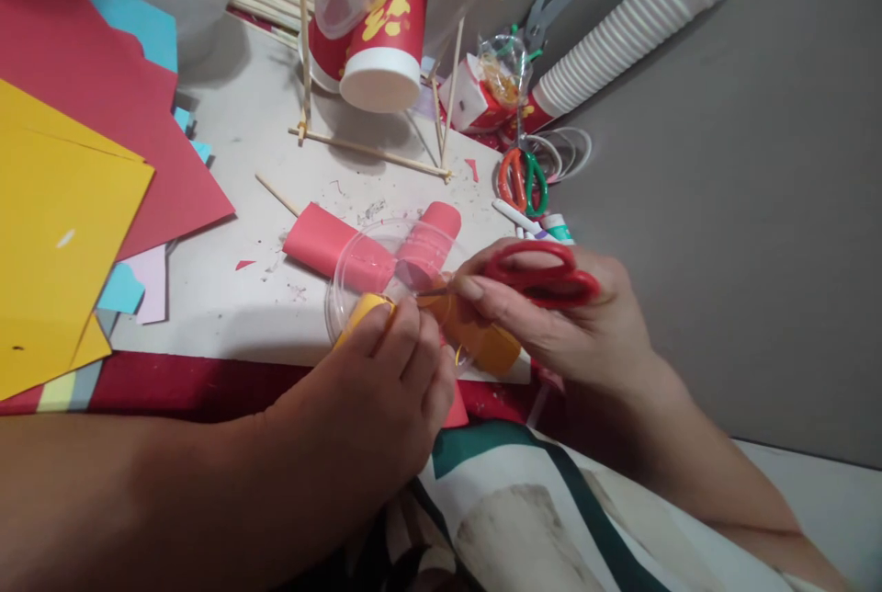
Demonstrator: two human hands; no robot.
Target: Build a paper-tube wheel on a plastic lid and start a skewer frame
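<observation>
Across the pale board [234, 114], big yellow and red paper sheets [62, 233] lie at the left, and a long stack of white cups [640, 17] runs off far right. At the near edge, the left hand [386, 390] pinches a clear plastic lid [365, 252] and a curl of yellow paper [482, 339], fingers pressed on the near rim. Round and see-through, the lid lies over red paper rolls [331, 247]. It looks light, thin and slippery, likely to crack if squeezed, so the rim seems the safest hold. The right hand [571, 325] is closed through red scissors [544, 275], tips at the lid.
</observation>
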